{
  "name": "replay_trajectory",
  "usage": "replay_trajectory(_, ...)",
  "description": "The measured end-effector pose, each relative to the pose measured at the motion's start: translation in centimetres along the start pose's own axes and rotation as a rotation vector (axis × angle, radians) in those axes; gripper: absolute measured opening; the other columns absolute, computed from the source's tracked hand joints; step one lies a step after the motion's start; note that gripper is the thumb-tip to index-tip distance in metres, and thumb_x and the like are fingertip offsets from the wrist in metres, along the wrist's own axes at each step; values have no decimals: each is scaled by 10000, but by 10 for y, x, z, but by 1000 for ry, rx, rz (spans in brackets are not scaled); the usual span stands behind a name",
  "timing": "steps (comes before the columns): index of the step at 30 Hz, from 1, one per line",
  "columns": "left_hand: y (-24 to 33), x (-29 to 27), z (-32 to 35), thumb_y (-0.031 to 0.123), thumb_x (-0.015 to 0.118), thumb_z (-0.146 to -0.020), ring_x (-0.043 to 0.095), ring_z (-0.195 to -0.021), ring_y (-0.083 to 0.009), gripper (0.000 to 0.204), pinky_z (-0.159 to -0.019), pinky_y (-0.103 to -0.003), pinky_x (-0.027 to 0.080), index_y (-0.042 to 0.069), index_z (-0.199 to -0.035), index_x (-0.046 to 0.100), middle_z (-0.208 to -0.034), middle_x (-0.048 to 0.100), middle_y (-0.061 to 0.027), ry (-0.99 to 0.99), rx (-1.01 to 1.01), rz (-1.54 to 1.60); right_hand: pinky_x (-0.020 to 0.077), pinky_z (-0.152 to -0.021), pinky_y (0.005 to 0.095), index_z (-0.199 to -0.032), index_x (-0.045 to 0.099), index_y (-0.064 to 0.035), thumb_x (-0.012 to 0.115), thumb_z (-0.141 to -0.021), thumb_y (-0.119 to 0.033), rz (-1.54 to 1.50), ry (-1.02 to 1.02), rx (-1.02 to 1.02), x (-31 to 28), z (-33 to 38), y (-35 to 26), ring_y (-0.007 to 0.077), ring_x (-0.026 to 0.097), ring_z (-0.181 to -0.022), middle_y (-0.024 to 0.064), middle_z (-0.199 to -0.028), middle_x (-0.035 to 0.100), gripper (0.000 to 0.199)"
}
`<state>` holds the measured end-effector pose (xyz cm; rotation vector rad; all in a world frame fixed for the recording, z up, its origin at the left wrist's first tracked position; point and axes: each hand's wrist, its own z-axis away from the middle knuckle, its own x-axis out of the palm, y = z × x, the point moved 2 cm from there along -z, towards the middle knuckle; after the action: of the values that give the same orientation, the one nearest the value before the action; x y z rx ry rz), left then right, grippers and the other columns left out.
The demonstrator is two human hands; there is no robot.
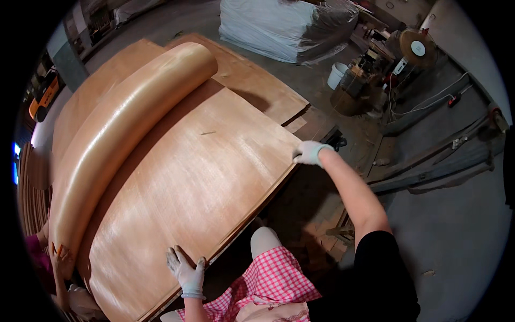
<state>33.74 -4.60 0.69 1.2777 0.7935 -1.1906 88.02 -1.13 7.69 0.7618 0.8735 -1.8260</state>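
Observation:
A wide sheet of thin wood veneer (188,172) lies flat on a stack in front of me, its near edge running diagonally past my body. Along its far side a large curled roll of veneer (126,110) arches over. My left hand (186,272), in a whitish work glove, rests on the sheet near the front edge with fingers spread. At the sheet's right corner, my gloved right hand (310,153) has its fingers curled over the edge, gripping it. A small dark sliver (207,132) lies on the veneer.
Another person's hand (63,260) touches the roll's near-left end. More veneer sheets (263,86) lie beyond it. A plastic-covered pile (268,29) stands at the back, with a white bucket (337,75) and machinery (370,70) to the right.

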Motion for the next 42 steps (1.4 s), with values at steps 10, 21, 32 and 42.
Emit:
replay_trajectory(10, -6, 3, 3, 424, 722, -739, 137, -1463, -408, 1011, -1190, -497, 100, -12, -1507, 230, -1565, 182, -272, 22, 30, -43, 469, -960, 406, -1133, 699, -154, 642, -864, -331, -45, 28, 278, 12, -43, 74, 309, 610, -1114, 98, -1202, 661, 328)
replay_trajectory(21, 6, -1, 8, 373, 747, -739, 265, -1386, -421, 847, -1156, -506, 183, -4, -1411, 393, -1470, 341, -258, 143, 53, 72, 475, -829, 458, -976, 636, 24, 594, -915, -275, -423, 1040, 258, 85, 7, 58, 431, 593, -967, 252, -1004, 642, 308)
replay_trajectory(32, 66, -59, 93, 177, 798, -709, 633, -815, -311, 340, -686, -377, 526, 38, -959, 615, -921, 654, -134, 382, 538, 686, 450, -978, 354, -975, 637, 9, 654, -902, -107, -1014, 166, -773, 184, 166, -283, 263, 543, -1202, 203, -1305, 555, 138)
replay_trajectory(42, -6, -50, 155, 76, 723, -792, 619, -778, -124, 177, -684, -264, 505, 19, -951, 671, -848, 660, -54, 255, 24, 1317, 426, -1009, 311, -1052, 612, -2, 622, -948, -128, -1347, -311, -616, 224, 207, -376, 172, 525, -1186, 154, -1407, 477, 164)
